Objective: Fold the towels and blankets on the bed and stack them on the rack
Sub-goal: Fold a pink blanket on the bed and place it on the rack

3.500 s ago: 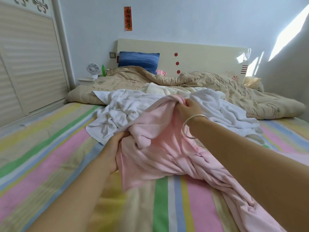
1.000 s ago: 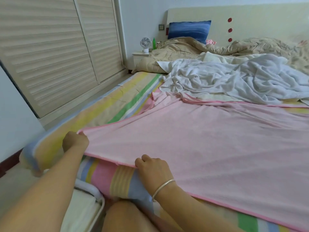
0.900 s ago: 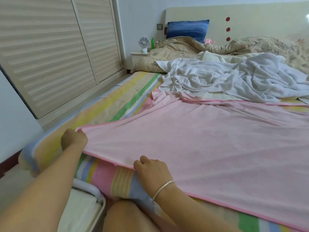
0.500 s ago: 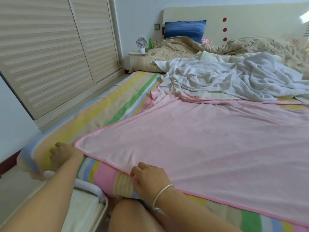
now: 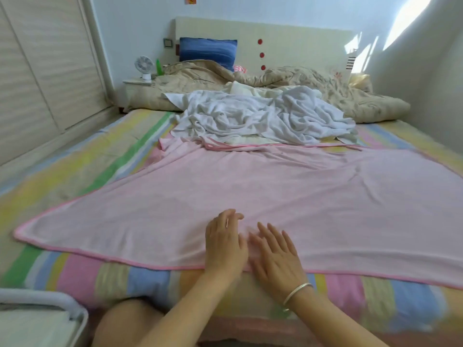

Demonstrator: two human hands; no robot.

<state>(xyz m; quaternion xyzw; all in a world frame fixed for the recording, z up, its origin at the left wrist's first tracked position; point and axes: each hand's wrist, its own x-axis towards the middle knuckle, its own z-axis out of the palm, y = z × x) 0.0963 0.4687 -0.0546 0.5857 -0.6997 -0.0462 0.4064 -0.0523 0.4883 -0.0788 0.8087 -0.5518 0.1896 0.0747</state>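
Since the frame half a second earlier, both hands have let go of the near-left corner and hem of the pink blanket (image 5: pixel 250 186) and moved to the middle of its near edge; the view has swung to face the headboard.

**Hands.** The left hand (image 5: pixel 224 246) and the right hand (image 5: pixel 275 256) lie palm-down, side by side on the fabric; fingers extended and slightly spread; nothing gripped; the posture suggests smoothing.

**Position of the work.** The pink blanket is spread flat on the striped bed (image 5: pixel 75 176); its near hem lies just inside the mattress edge; its far hem touches the heap of white towels (image 5: pixel 263 116); the far-left part is bunched.

**Handling (judged).**
- The fabric appears thin, soft and light; it has no stiffness and will drape, crease and slide on the sheet.
- It should be pinched at the bound hem, at the corners; the near-left corner (image 5: pixel 20 232) is exposed; the near-right corner is out of frame.
- Two corners of one edge should be lifted together, so that the fold lands square.

The white-railed frame (image 5: pixel 37 296) at lower left is probably the rack.
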